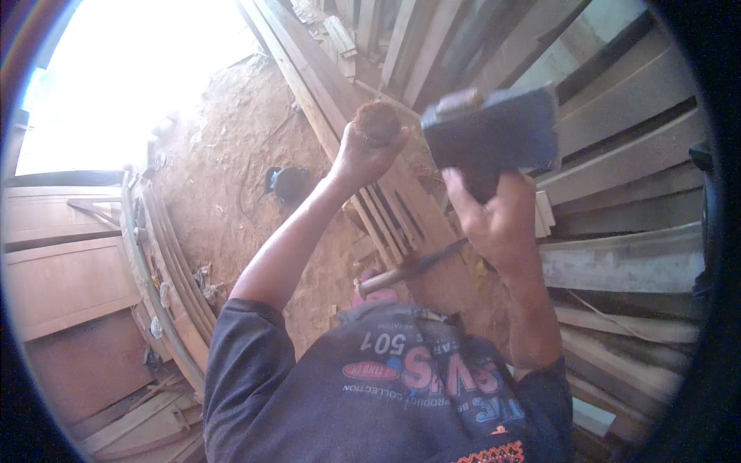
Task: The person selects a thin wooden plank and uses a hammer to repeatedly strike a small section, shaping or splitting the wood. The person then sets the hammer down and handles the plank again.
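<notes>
Nearest, bottom centre: dark printed T-shirt (363, 420). Clamped in left hand (364, 160), upper centre: round brown fibrous wad (377, 122). Gripped by right hand (500, 216), apart from left, right of centre: blurred dark-blue block-headed tool (494, 133). Could bruise left knuckles if swung leftward; could clip boards (625, 258), frame right, if swung wide.

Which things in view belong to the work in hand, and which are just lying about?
In the work:
brown round thing, held in the left hand
dark block-shaped thing, blurred, held in the right hand

Apparently just lying about:
blue-and-black object on the ground
boards along the right
wooden panels at left
</notes>
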Demonstrator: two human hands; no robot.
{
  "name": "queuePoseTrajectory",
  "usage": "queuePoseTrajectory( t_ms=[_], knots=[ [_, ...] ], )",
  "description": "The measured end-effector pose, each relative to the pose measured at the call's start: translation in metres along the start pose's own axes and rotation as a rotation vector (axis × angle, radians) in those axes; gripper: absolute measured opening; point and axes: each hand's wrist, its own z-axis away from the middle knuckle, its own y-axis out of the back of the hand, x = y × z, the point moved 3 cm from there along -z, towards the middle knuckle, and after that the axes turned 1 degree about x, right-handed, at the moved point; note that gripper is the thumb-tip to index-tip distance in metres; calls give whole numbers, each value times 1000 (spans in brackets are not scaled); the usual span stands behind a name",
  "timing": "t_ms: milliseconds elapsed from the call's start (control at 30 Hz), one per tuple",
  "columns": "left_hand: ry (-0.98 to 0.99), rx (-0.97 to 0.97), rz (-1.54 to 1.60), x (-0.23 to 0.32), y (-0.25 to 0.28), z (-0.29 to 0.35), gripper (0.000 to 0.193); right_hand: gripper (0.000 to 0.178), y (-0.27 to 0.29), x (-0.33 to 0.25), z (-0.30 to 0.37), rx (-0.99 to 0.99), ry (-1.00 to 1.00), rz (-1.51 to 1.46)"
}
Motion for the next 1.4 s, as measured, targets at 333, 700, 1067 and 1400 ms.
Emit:
queuePoseTrajectory(
  t_ms=[333,700,1067,1400],
  knots=[
    [60,-16,-1,-16,9,9,36,27,-19,-35,-41,-165,2,371],
    [23,12,-65,-37,4,23,21,26,-31,-7,-32,-267,-74,485],
    [-421,-24,-291,0,-13,35,27,20,-41,-28,-14,-356,-24,614],
    [-203,-79,-321,-33,-15,67,30,26,-40,-21,5,-354,-66,594]
  ],
)
